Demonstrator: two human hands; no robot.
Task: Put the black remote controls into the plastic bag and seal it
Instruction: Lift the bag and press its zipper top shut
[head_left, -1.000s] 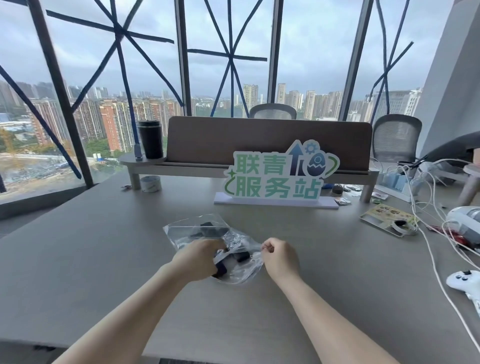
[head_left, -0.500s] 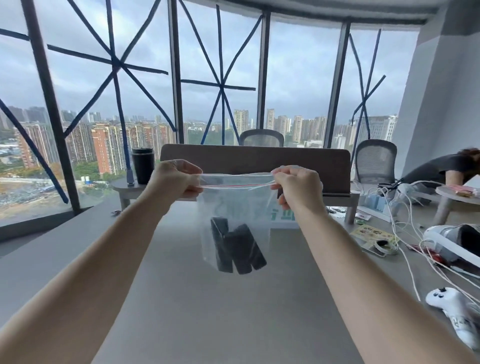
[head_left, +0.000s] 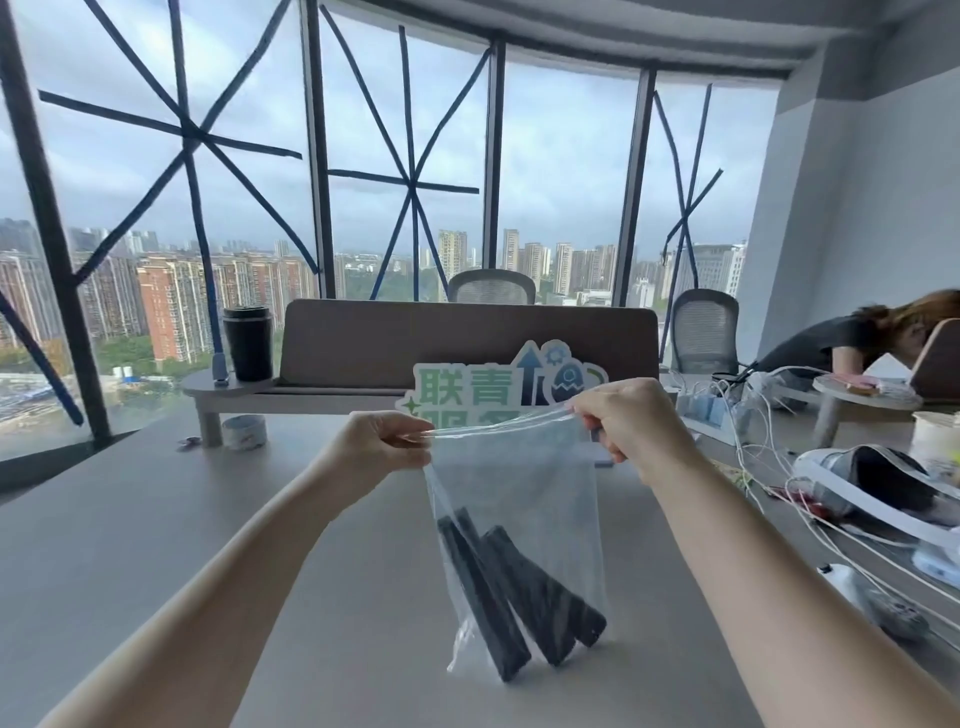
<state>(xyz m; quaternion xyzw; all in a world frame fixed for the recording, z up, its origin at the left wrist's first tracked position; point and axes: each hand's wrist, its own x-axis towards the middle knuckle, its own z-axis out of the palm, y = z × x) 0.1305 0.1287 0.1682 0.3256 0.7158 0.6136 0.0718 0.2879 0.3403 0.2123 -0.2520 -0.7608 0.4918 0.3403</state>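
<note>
Two hands, left hand (head_left: 382, 447) and right hand (head_left: 631, 421), pinch the plastic bag (head_left: 519, 493) mouth taut (apparently for sealing); black remote controls (head_left: 519, 597) hang inside, above the table (head_left: 156, 519).

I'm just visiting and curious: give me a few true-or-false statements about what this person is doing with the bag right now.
1. Both hands hold the plastic bag by its top edge. True: left hand, right hand.
2. The black remote controls lie loose on the table. False: they sit inside the bag, at its bottom.
3. The bag lies flat on the table. False: it hangs upright from the hands.
4. A dark cup stands on the shelf at the left. True.
</note>
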